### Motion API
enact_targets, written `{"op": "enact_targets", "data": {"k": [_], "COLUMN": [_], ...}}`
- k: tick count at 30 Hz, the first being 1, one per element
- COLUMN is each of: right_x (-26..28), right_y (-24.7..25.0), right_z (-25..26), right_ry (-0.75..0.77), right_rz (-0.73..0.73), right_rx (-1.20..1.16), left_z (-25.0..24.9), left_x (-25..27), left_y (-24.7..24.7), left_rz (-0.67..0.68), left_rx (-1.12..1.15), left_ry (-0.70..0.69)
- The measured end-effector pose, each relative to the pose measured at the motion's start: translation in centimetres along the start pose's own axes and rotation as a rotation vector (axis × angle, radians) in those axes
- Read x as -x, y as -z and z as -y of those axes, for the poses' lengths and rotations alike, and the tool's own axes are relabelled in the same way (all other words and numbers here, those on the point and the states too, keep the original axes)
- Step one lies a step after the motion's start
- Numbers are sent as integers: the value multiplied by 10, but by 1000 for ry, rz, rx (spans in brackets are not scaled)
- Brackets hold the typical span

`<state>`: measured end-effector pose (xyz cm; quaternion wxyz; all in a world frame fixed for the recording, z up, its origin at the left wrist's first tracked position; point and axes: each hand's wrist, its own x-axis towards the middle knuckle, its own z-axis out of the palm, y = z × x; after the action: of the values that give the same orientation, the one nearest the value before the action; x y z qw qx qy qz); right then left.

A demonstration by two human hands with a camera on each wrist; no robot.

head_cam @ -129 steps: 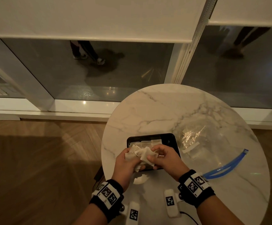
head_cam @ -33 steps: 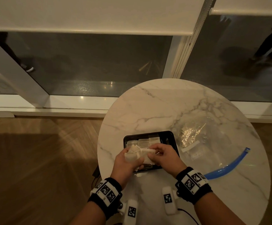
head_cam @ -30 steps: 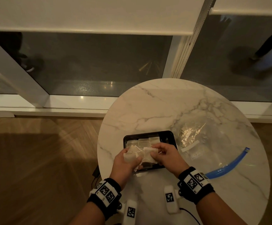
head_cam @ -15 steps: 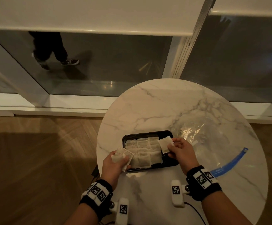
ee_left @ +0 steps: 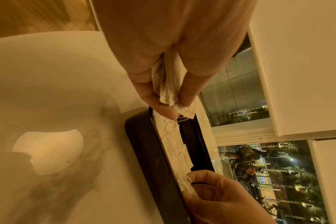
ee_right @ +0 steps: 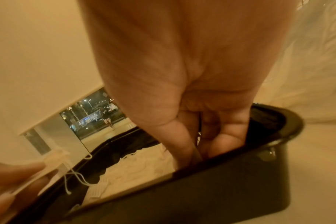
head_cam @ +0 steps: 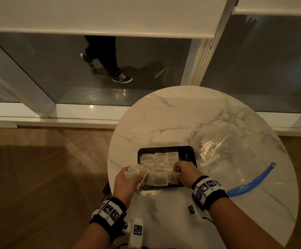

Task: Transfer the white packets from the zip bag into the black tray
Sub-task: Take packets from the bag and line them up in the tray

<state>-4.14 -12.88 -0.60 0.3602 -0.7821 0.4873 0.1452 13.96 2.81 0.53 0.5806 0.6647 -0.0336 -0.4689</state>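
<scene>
- The left hand [head_cam: 128,178] is the nearer grip: its fingers and thumb pinch a small bunch of white packets [head_cam: 136,172] just off the near-left corner of the black tray [head_cam: 192,153], strings dangling from them.
- The right hand [head_cam: 184,174] reaches over the near-right rim with fingers curled down into the tray, pressing or pinching 1 packet [head_cam: 174,177] into the last row; the right wrist view hides the fingertips, so I cannot tell whether it has let go.
- The tray lies with its long axis left to right; packets already fill it in neat rows, with a bare strip along its right end.
- The held bunch sits left of that strip, so the next packet likely has to cross the tray rightward.
- Farther right on the desk [head_cam: 164,114] lies the clear zip bag [head_cam: 223,151], flattened; few or no packets show inside.
</scene>
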Motion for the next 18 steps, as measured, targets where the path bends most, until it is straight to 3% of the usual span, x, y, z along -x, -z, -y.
{"op": "enact_targets", "data": {"k": [10,18], "right_x": [-11,-7], "right_y": [-6,-6], "right_z": [3,2], "right_ry": [-11,-18], "right_rz": [-3,-113], "right_rx": [65,61], "left_z": [-2,-1], "left_x": [3,1], "left_y": [-1,-2], "left_rz": [3,-2], "left_rx": [-3,-10], "left_ry": [-12,-13]}}
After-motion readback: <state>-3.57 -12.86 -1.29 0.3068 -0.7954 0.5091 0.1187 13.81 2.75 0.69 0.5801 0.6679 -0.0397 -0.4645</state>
